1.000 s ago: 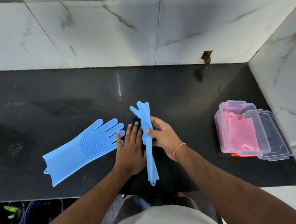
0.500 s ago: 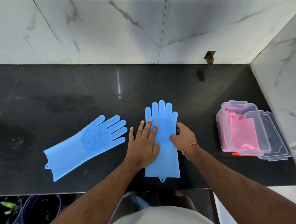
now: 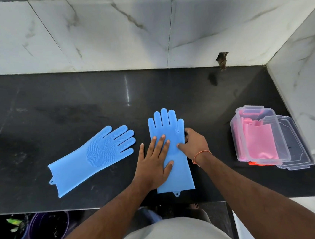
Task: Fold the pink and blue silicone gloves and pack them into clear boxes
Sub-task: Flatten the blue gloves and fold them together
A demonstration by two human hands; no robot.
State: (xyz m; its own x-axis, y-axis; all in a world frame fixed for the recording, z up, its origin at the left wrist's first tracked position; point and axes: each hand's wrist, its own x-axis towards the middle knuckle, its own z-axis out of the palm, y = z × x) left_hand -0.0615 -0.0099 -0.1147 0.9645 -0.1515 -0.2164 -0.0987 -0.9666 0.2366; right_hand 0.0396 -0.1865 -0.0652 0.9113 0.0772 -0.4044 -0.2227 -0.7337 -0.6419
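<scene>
One blue silicone glove (image 3: 166, 124) lies flat on the black counter (image 3: 93, 110), fingers pointing at the wall, cuff at the front edge. My left hand (image 3: 154, 161) presses flat on its palm area, fingers spread. My right hand (image 3: 195, 144) pinches the glove's right edge near the thumb. A second blue glove (image 3: 94, 157) lies flat to the left, bristled palm up, fingers pointing right. At the right a clear box (image 3: 257, 134) holds folded pink gloves (image 3: 258, 141).
Clear lids (image 3: 296, 149) lie stacked beside and under the box, against the marble side wall. A marble back wall borders the counter. Below the counter's front edge at the left stands a dark bucket (image 3: 47, 230).
A second ago my right hand held the glove up on its edge; now it lies flat with my left hand pressed on it and my right hand at its right side.
</scene>
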